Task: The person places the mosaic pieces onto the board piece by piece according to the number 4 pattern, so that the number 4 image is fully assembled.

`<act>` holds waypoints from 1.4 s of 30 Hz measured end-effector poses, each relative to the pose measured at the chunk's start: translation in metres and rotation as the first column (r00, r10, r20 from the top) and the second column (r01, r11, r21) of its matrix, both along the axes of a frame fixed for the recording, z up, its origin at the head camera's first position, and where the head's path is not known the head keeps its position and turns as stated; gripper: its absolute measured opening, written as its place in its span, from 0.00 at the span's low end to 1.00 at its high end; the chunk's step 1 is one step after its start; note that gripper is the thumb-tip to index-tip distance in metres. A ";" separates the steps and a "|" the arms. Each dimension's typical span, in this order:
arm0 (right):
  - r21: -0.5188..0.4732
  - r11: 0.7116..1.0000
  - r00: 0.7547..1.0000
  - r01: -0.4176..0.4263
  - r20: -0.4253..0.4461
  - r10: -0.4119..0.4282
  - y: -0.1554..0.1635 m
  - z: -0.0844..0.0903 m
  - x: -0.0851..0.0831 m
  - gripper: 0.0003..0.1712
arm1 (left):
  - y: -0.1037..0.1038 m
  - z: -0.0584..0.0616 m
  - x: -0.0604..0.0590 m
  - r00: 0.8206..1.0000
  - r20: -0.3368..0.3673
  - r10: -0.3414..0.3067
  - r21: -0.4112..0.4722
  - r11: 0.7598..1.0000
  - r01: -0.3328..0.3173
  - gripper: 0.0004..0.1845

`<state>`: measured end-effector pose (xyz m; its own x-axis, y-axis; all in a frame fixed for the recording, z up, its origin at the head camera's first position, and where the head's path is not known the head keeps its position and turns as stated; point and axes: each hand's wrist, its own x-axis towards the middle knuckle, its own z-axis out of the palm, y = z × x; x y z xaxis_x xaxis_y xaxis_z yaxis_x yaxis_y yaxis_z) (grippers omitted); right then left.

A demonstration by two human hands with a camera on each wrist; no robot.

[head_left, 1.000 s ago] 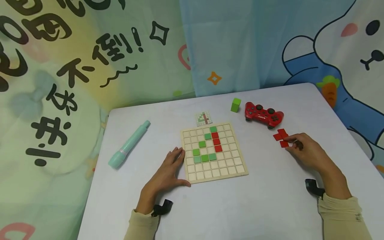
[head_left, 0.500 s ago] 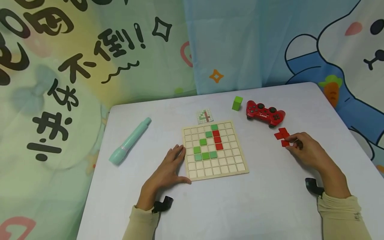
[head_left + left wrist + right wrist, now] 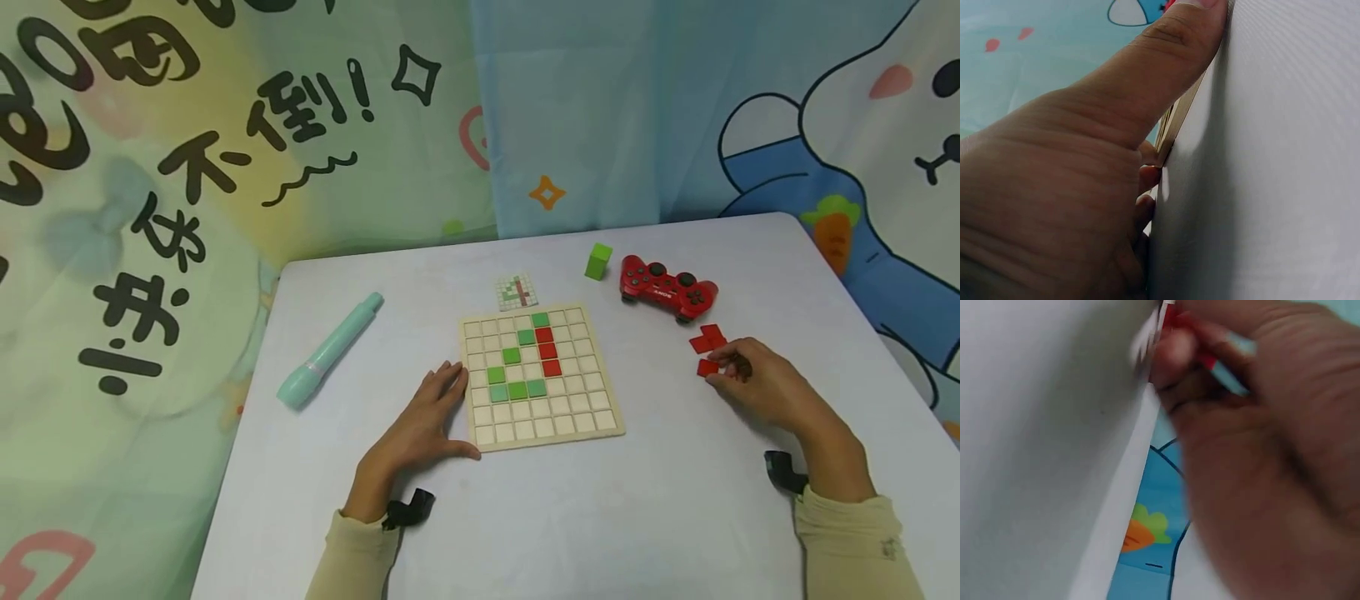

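Observation:
A wooden grid board [image 3: 555, 426] lies on the table, with green tiles [image 3: 517, 390] in a slanted line and a short row, and a column of red tiles [image 3: 548, 351]. Fingers straight and thumb spread, my left hand [image 3: 415, 427] rests against the board's left edge; in the left wrist view the thumb [image 3: 1147, 75] lies along its near side. On the right, my right hand [image 3: 765, 385] pinches a loose red tile [image 3: 706, 367] between thumb and fingertips. More red tiles [image 3: 709, 337] lie just beyond it. The right wrist view is blurred, with red showing at the fingertips.
Behind the board lies a small pattern card [image 3: 516, 292]. A green block [image 3: 597, 262] and a red game controller [image 3: 667, 287] are at the back right. A mint-green flashlight [image 3: 330, 352] lies to the left. A printed curtain [image 3: 570, 108] hangs behind the table.
My right hand has drawn the pinched red tile slightly left and toward me, apart from the other red tiles. The left hand stays at the board; the head view shifts a little.

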<state>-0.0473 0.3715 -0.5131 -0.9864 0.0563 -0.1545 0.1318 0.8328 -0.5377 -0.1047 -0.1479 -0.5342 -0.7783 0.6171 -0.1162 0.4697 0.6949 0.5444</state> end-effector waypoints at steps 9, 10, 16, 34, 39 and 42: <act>0.006 0.976 0.975 -0.219 -0.037 0.219 -0.060 0.034 -0.020 0.18 | 0.001 0.001 0.001 1.000 0.006 0.008 0.003 1.000 -0.008 0.71; 0.009 0.966 0.966 -0.258 -0.034 0.258 -0.069 0.037 -0.023 0.17 | 0.001 0.001 0.001 1.000 0.008 0.009 0.003 1.000 -0.009 0.71; -0.009 0.884 0.884 -0.467 0.006 0.467 -0.122 0.046 -0.046 0.14 | -0.001 0.002 0.000 1.000 0.001 0.003 0.010 1.000 -0.003 0.71; -0.009 0.751 0.751 -0.660 -0.043 0.659 -0.177 0.024 -0.067 0.11 | 0.000 0.002 -0.002 0.999 -0.045 -0.026 0.011 1.000 0.027 0.71; 0.016 0.750 0.747 -0.662 -0.063 0.661 -0.177 0.022 -0.069 0.08 | 0.001 0.002 -0.002 0.999 -0.039 -0.017 0.012 1.000 0.018 0.71; 0.026 0.750 0.746 -0.661 -0.077 0.661 -0.177 0.020 -0.069 0.08 | 0.001 0.001 -0.001 0.999 -0.035 -0.014 0.013 1.000 0.015 0.71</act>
